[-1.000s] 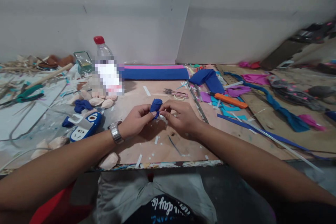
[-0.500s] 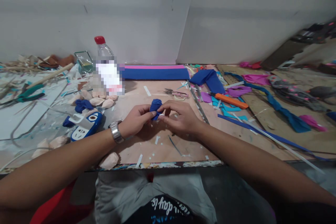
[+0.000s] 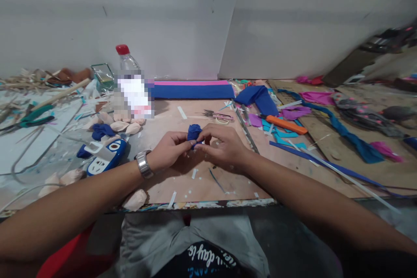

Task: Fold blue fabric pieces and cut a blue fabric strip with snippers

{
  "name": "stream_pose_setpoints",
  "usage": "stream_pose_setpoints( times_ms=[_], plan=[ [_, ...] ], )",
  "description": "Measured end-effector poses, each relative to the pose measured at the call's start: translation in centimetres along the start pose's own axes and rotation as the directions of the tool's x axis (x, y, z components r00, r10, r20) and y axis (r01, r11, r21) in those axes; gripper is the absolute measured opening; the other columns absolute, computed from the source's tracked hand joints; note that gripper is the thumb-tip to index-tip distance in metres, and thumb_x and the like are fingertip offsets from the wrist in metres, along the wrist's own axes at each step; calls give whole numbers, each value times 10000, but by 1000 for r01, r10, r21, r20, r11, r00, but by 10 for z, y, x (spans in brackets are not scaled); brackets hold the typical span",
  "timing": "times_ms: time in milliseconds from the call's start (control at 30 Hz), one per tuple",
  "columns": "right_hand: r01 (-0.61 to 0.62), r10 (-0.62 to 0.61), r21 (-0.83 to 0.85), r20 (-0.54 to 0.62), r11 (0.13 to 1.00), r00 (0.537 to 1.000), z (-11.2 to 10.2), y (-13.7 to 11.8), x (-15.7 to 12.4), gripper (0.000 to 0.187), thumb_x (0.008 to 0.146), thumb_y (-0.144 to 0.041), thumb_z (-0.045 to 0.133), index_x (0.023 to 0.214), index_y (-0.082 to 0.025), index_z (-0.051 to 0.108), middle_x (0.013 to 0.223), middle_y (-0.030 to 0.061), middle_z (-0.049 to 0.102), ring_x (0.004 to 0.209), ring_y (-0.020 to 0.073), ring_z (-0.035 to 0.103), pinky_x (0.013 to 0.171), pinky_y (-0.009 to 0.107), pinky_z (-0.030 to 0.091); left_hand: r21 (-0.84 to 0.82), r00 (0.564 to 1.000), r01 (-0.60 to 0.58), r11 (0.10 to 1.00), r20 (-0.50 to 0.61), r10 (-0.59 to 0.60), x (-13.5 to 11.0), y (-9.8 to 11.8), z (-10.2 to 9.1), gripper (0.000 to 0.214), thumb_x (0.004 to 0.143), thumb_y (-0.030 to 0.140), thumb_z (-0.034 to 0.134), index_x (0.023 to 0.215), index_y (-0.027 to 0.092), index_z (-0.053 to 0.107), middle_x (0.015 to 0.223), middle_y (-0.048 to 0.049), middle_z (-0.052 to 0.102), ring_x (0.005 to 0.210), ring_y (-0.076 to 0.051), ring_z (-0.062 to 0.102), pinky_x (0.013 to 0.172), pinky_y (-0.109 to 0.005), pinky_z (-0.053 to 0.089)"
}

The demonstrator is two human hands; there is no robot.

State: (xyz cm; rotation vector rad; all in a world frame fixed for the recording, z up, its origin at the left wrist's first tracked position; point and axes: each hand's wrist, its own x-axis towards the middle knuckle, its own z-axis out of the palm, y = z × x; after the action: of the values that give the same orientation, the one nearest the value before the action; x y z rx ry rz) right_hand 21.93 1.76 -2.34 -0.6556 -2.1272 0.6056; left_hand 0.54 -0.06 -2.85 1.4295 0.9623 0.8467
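Between my two hands, above the middle of the table (image 3: 208,186), is a blue crepe-paper flower (image 3: 194,131), its gathered head pointing away from me. My left hand (image 3: 169,150) pinches its lower part between thumb and fingers. From the other side, my right hand (image 3: 223,144) closes thumb and forefinger on the base of the same flower. The fingertips of both hands nearly meet there and hide its lower end. Just beyond lie small thread snips (image 3: 218,115) with pink handles.
To the left stand a bottle with a red cap (image 3: 123,50), a blue-and-white power strip (image 3: 109,158), pale petal-like pieces (image 3: 133,128) and green pliers (image 3: 37,115). Blue paper (image 3: 192,91) lies at the back; an orange utility knife (image 3: 285,124) and coloured strips lie right.
My fingers have shifted slightly at the flower's base, and the flower has turned a little. A small white bit seen by my right fingertips no longer shows.
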Motion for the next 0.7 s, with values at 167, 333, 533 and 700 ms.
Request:
stream_pose_setpoints(
  times_ms=[167,333,533,700],
  plan=[
    [-17,17,-11,-18,1000,1000,1,-2,0,97,938,-279,741,889,-203,705,852,17,712,724,137,642,716,286,515,10,1000,-3,1000,3,2,0,1,0,325,849,456,702,770,141,707,578,17,571,547,-104,466,567,-241,348],
    [-37,36,-35,-38,999,999,2,-3,0,96,932,-262,727,870,-198,693,841,14,717,703,129,638,702,273,506,23,1000,-11,1000,1,11,0,1,0,323,865,453,686,739,156,701,557,15,573,542,-110,473,570,-245,363],
    [-62,59,-46,-63,997,996,3,-3,0,96,917,-243,713,843,-196,676,792,4,715,642,124,622,657,262,496,17,1000,-19,1000,19,19,-1,2,0,381,890,441,642,628,166,635,549,0,587,544,-114,492,595,-253,387],
    [-90,87,-28,-90,996,992,4,-1,-2,32,899,-198,712,891,-203,681,798,-8,718,667,128,636,666,255,500,26,999,-36,999,27,35,-1,3,1,387,889,447,640,626,163,633,546,1,578,544,-115,485,590,-253,383]
  ],
)
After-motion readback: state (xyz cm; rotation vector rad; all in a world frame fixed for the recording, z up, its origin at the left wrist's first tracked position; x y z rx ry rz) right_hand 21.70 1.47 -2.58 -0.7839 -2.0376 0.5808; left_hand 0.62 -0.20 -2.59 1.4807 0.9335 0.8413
